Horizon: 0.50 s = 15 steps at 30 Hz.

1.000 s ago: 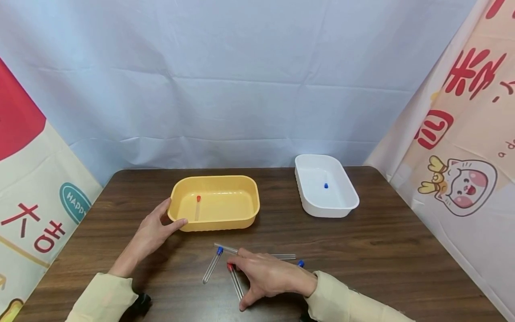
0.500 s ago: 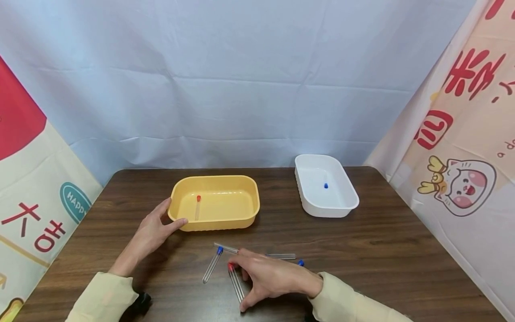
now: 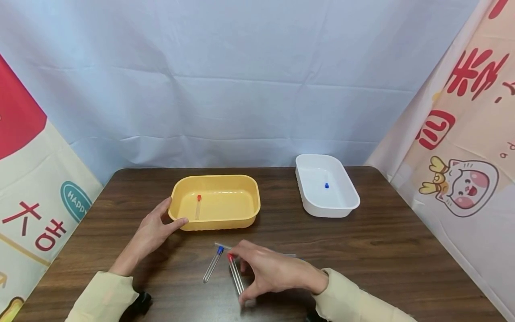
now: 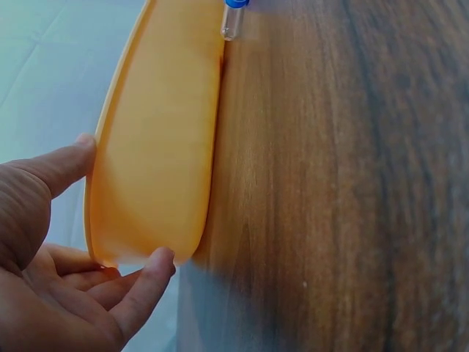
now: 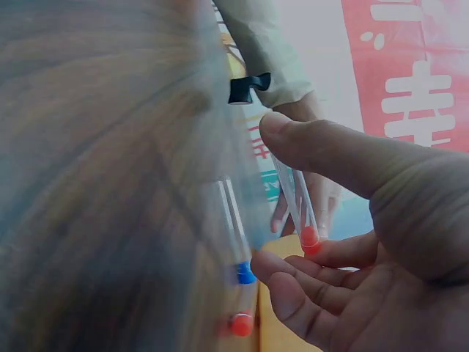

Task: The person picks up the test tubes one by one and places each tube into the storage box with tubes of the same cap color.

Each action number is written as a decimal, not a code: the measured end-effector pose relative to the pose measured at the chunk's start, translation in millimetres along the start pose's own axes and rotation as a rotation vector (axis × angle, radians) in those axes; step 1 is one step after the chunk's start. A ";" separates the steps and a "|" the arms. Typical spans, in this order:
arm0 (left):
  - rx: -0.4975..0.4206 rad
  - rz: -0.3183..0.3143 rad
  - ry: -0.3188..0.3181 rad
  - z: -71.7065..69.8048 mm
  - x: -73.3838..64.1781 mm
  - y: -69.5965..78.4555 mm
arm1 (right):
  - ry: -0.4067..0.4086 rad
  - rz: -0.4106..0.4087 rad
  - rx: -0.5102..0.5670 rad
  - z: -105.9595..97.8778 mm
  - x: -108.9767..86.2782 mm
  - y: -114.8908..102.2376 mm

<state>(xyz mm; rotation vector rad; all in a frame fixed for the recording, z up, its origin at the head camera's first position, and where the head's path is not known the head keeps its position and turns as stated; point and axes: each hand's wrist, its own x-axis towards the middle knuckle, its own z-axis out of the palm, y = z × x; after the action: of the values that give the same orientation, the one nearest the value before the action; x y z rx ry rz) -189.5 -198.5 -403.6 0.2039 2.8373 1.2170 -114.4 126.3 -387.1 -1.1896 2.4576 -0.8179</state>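
Observation:
My right hand (image 3: 273,270) holds a red-capped test tube (image 3: 236,275) by its two ends, thumb at the glass end and fingers at the red cap (image 5: 310,239), close over the table. My left hand (image 3: 154,230) grips the left end of a yellow plastic basin (image 3: 217,225), its thumb on the front rim. One red-capped tube (image 3: 198,208) lies inside that basin. Left of my right hand, a blue-capped test tube (image 3: 213,264) lies on the table. Farther tubes lie partly hidden behind the right hand, including a glass tube (image 3: 289,255).
A white plastic basin (image 3: 330,212) stands at the back right with a blue-capped tube (image 3: 327,185) in it. The brown wooden table (image 3: 382,250) ends at a pale cloth (image 3: 241,89) behind. Printed cloths hang on both sides.
My right hand has risen slightly with the red-capped test tube, and now covers more of the tubes behind it. The left hand and both basins stay put.

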 end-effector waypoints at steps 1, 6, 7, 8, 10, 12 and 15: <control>0.001 0.000 -0.001 -0.1 0.0 0.1 | 0.002 0.003 0.004 -2.3 0.1 -0.6; -0.006 0.003 -0.001 -0.2 -0.6 0.5 | 0.029 -0.002 -0.002 -15.3 0.9 -2.4; -0.007 0.004 -0.001 -0.2 -0.7 0.5 | 0.036 -0.005 -0.005 -18.0 1.2 -2.8; -0.009 0.006 0.000 -0.2 -0.9 0.4 | 0.043 -0.009 -0.003 -20.9 1.6 -3.1; -0.011 0.010 0.003 0.0 -1.2 0.4 | 0.058 -0.023 -0.003 -26.8 2.3 -3.7; -0.011 0.013 0.004 0.1 -1.3 0.2 | 0.077 -0.046 -0.004 -32.6 3.7 -3.7; -0.012 0.017 0.008 0.0 -1.4 0.0 | 0.101 -0.076 0.009 -41.3 6.6 -2.7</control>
<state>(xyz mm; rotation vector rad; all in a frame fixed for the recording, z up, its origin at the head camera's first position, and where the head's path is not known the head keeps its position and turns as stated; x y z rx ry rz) -188.2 -198.7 -403.6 0.2235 2.8408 1.2403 -136.7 134.8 -352.6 -1.2749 2.4987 -0.9311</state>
